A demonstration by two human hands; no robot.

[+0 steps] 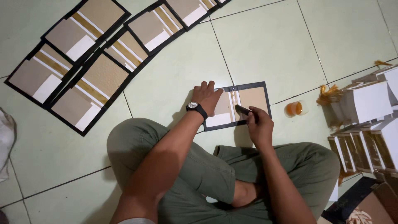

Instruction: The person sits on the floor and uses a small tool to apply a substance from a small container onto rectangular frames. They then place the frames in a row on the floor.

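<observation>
Black-edged card panel (237,105) lies flat on the pale tiled floor (265,45) just in front of the crossed legs; the left hand (207,96) rests on its left part, fingers spread and pressing it down, while the right hand (259,124) is closed around a dark tool (243,110) whose tip meets the panel near the gold centre strip (234,99); a steady hold-down seems to matter most here, so the panel cannot skid on the smooth tile; short, light strokes along the strip look wiser than one heavy pass; the small cup of amber liquid (294,108) stands near, to the right.
</observation>
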